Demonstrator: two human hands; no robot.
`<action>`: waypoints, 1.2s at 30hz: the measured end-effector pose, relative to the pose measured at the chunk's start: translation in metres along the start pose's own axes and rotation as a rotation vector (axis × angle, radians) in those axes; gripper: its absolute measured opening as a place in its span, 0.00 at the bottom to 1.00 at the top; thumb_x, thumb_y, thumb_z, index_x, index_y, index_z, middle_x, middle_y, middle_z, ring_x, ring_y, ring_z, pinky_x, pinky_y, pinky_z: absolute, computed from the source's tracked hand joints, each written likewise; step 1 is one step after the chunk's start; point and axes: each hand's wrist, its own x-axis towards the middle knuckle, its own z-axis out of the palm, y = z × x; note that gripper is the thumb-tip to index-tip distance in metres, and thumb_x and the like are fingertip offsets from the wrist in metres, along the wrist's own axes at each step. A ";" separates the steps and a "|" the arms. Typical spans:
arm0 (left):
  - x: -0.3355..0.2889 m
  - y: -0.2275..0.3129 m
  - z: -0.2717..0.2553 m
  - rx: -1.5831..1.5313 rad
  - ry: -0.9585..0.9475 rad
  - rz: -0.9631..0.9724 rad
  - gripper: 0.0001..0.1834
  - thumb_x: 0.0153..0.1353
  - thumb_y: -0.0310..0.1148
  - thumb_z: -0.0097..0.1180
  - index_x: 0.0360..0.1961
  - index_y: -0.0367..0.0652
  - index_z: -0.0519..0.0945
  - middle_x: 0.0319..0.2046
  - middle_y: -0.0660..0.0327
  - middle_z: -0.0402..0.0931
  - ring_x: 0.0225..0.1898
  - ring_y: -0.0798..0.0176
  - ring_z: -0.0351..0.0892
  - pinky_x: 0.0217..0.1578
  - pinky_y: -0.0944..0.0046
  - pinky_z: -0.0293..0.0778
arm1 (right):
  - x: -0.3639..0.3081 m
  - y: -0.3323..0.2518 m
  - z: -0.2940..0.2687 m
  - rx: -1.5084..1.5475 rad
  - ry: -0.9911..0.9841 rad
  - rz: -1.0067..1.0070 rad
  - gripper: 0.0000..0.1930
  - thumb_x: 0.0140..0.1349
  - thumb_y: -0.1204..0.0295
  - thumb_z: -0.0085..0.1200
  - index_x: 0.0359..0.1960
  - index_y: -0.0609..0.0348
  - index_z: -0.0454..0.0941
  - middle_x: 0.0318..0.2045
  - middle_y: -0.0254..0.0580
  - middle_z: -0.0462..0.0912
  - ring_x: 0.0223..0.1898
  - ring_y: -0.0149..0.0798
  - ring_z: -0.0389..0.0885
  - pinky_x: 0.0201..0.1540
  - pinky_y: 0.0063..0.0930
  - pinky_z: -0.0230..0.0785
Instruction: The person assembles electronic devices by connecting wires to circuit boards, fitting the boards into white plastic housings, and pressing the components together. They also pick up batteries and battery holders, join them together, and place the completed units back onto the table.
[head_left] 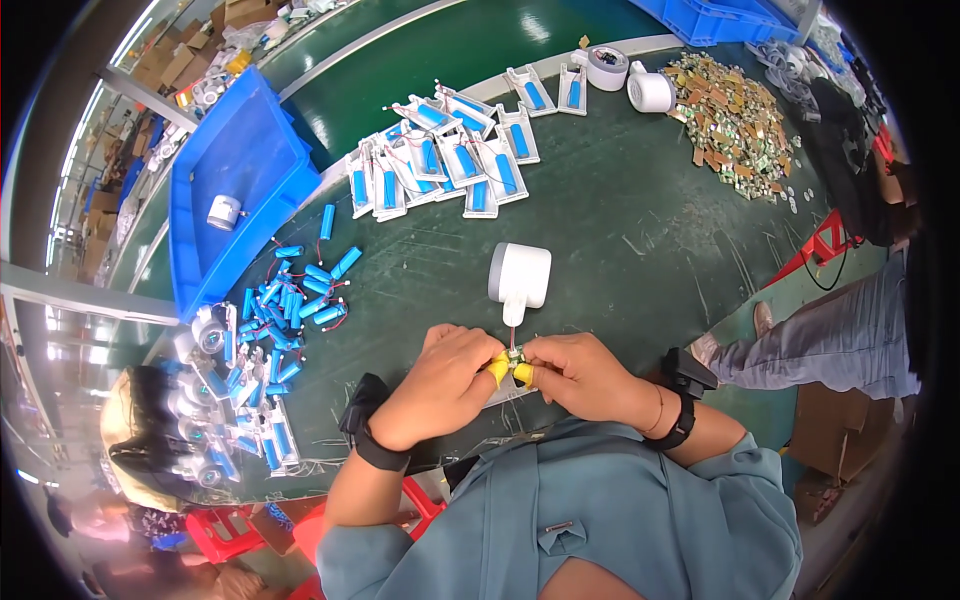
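My left hand [450, 378] and my right hand [592, 376] meet near the table's front edge, fingers closed on a small green circuit board [515, 356]. Yellow coverings wrap the thumb tips. A thin reddish wire runs from the board up to a white, round-headed device [522, 275], which lies on the table just beyond my fingers. Beneath the hands shows part of a pale piece [512, 392], mostly hidden. Fingers cover much of the board, so its finer parts cannot be made out.
White casings with blue battery cells [455, 160] lie at the far middle, loose blue cells [290, 300] at left. A blue bin [235, 170] stands behind them. Small boards [730, 120] are heaped at far right near two white devices [651, 92]. Another person's leg [810, 340] is at right.
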 end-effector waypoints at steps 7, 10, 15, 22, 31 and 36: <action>0.000 -0.005 0.004 -0.141 0.021 -0.046 0.08 0.53 0.26 0.51 0.36 0.40 0.75 0.30 0.59 0.74 0.35 0.54 0.72 0.47 0.59 0.63 | 0.000 0.004 0.002 -0.031 0.049 -0.048 0.02 0.60 0.78 0.51 0.31 0.62 0.75 0.21 0.36 0.77 0.19 0.28 0.77 0.22 0.23 0.66; -0.002 -0.004 0.007 -0.174 0.075 -0.073 0.08 0.52 0.27 0.52 0.36 0.40 0.75 0.30 0.60 0.75 0.35 0.56 0.72 0.47 0.60 0.64 | 0.001 0.002 0.003 -0.042 0.079 -0.065 0.02 0.60 0.77 0.52 0.31 0.62 0.75 0.20 0.35 0.77 0.18 0.28 0.77 0.22 0.23 0.66; -0.001 -0.005 0.006 -0.170 0.064 -0.026 0.09 0.52 0.26 0.52 0.36 0.41 0.75 0.30 0.61 0.74 0.35 0.57 0.72 0.47 0.61 0.63 | 0.002 0.002 0.003 -0.030 0.052 -0.029 0.02 0.60 0.77 0.52 0.32 0.62 0.75 0.19 0.35 0.76 0.18 0.28 0.77 0.22 0.23 0.65; 0.000 -0.009 0.012 -0.142 0.119 0.051 0.08 0.51 0.25 0.51 0.34 0.41 0.74 0.29 0.60 0.72 0.34 0.56 0.70 0.46 0.59 0.62 | 0.002 -0.005 0.001 0.008 0.039 0.039 0.02 0.56 0.77 0.52 0.28 0.63 0.73 0.21 0.44 0.76 0.22 0.44 0.75 0.26 0.35 0.65; 0.000 -0.011 0.018 -0.167 0.145 0.073 0.09 0.49 0.22 0.50 0.34 0.40 0.73 0.30 0.58 0.72 0.34 0.54 0.70 0.45 0.59 0.63 | 0.002 -0.002 0.008 -0.034 0.090 -0.007 0.02 0.53 0.79 0.50 0.25 0.63 0.71 0.21 0.48 0.74 0.24 0.51 0.73 0.27 0.41 0.64; 0.001 -0.008 0.016 -0.186 0.132 0.044 0.10 0.48 0.22 0.50 0.35 0.39 0.73 0.30 0.57 0.72 0.35 0.53 0.70 0.42 0.59 0.66 | 0.003 0.005 0.008 -0.181 0.120 -0.149 0.00 0.55 0.80 0.52 0.28 0.64 0.74 0.21 0.45 0.75 0.21 0.43 0.76 0.23 0.34 0.65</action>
